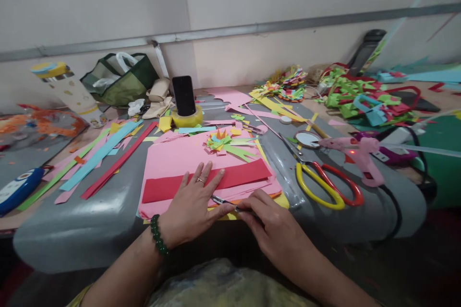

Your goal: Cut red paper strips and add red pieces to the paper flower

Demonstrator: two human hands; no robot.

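My left hand [196, 201] lies flat with its fingers spread over a red paper strip [245, 174]. The strip rests on a stack of pink paper sheets [173, 153]. Between finger and thumb, my right hand [272, 223] pinches a slim metal tool [218, 200] at the stack's near edge; its exact kind does not show. My left thumb reaches to that tool beside the right fingertips. Just beyond the red strip, a small flower of cut coloured paper [219, 141] sits on the pink sheets.
Scissors [320, 192] with yellow and red handles lie to the right, beside a pink glue gun [360, 156] with a lit red light. A phone [184, 96] stands in a yellow tape roll [194, 117]. Paper strips [104, 153] lie left; a tumbler [68, 93] stands behind them.
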